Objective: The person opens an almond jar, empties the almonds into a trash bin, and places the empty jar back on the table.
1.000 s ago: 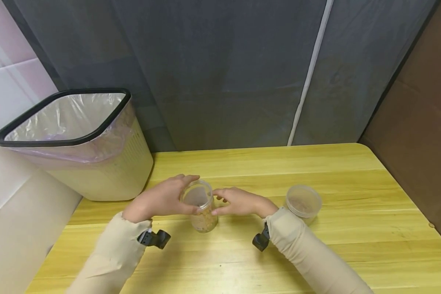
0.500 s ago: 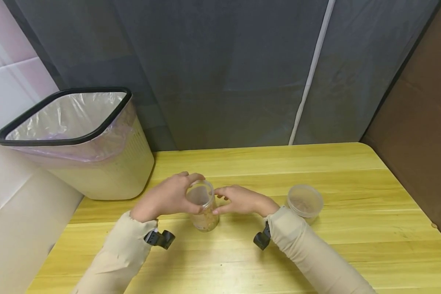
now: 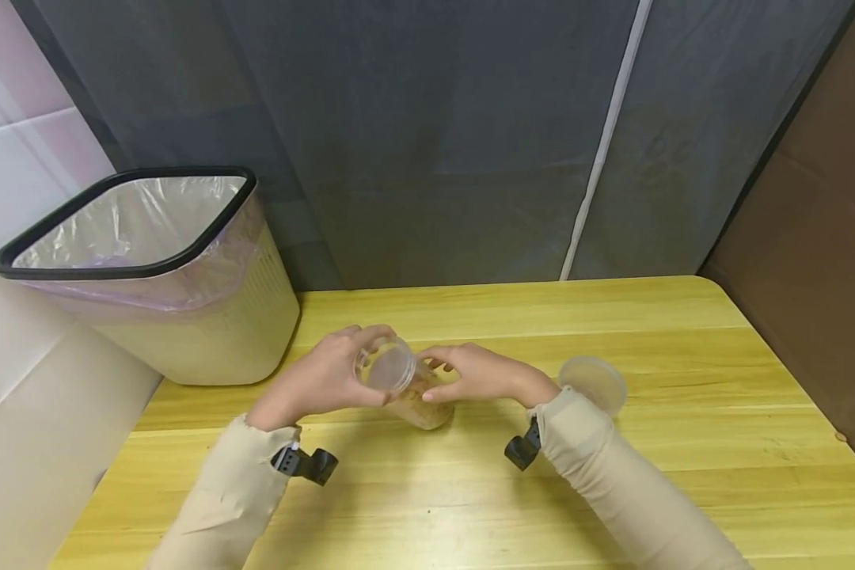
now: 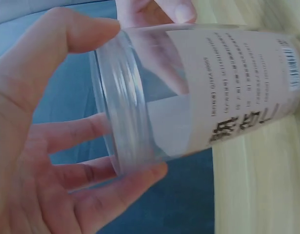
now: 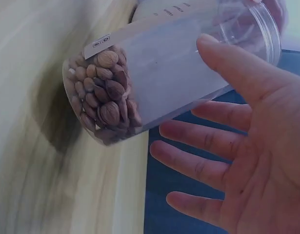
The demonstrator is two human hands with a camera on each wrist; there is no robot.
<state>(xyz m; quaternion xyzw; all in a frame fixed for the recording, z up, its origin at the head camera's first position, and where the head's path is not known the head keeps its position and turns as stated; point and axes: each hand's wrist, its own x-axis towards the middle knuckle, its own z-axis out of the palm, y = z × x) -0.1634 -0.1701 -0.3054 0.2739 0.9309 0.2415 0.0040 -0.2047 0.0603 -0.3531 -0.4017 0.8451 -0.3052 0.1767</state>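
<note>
A clear plastic jar (image 3: 420, 400) with a pale printed label (image 4: 237, 83) tilts in front of me, its mouth to the left. Brown nuts (image 5: 103, 92) lie in its lower end. My left hand (image 3: 328, 376) grips the jar around its threaded rim, thumb on the near side and fingers on the far side. No lid shows on that rim. On the jar's other side my right hand (image 3: 480, 374) holds the body lightly between thumb and index finger; its other fingers (image 5: 198, 163) are spread. Whether the base touches the table cannot be told.
A second translucent container (image 3: 593, 384) stands to the right, partly behind my right sleeve. A cream bin (image 3: 249, 317) with a black rim and plastic liner stands at the left. A dark grey cloth (image 3: 427, 158) hangs behind the wooden table (image 3: 427, 530).
The jar was upright; it has tipped, its base swinging right and up toward my right hand. My right hand has shifted slightly right and away from me, its thumb now over the jar.
</note>
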